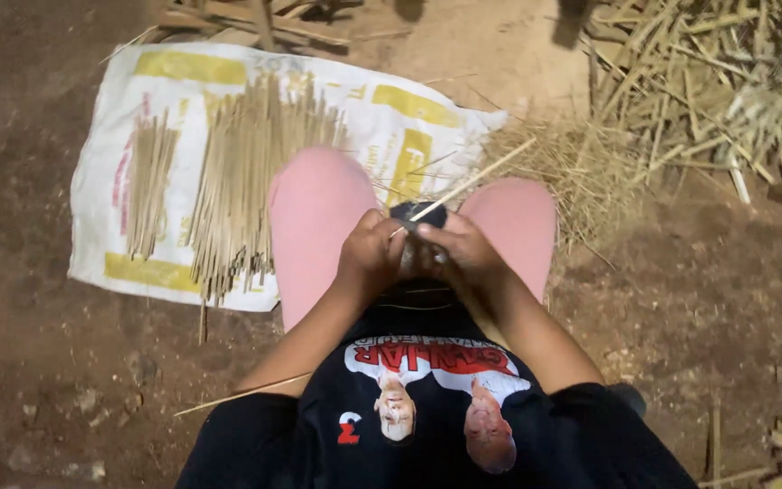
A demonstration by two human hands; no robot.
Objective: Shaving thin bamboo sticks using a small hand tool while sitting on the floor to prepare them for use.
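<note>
Stick (472,182): a thin, pale, straight sliver of what looks like bamboo, held between the knees and slanting up and away to the right from the hands. Judging by its slimness it should be very light and fairly stiff along its length, yet springy and easy to snap if bent sharply; its split edges may be rough. The safest place to hold it seems to be close to the worked end, where both hands already pinch it, since the long free end would whip about.

From the head view, the left hand (368,254) is curled closed, fingers wrapped around the near end of the stick. The right hand (460,251) is also closed against it, and a small dark thing (418,214) shows just above the knuckles, touching the stick; whether it is a blade or a pad cannot be told, nor which hand holds it.

On the earth floor (681,299) a white sack (183,72) lies spread to the left. On it rest two heaps of like sticks: a small one (149,181) near its left edge, a larger one (246,181) near its middle, reaching the left knee. Fine shavings (572,167) lie beyond the right knee, and coarser split bamboo (708,81) is piled at the far right.
</note>
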